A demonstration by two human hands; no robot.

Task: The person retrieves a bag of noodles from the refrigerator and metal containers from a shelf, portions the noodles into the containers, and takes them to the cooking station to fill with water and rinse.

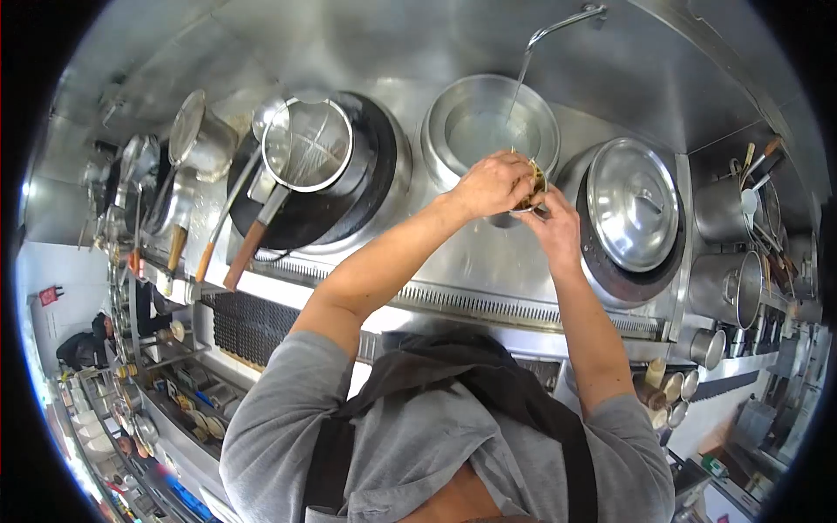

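Observation:
My left hand point(499, 183) reaches over the front right edge of a round metal pot of water point(441, 150). Its fingers are curled at a clump of thin yellow-green strands point(538, 181). My right hand point(556, 228) is closed on the rim of a small metal cup point(526, 207), which lies mostly behind my fingers. The strands show at the cup's mouth, between both hands. From a wall faucet point(562, 24) a thin stream runs into the pot.
To the left, a mesh strainer point(309, 144) rests over a black wok point(377, 157). A domed metal lid point(634, 205) covers a vessel on the right. Pots and utensils point(724, 209) line the far right. Ladles and a saucepan point(202, 139) are at the left.

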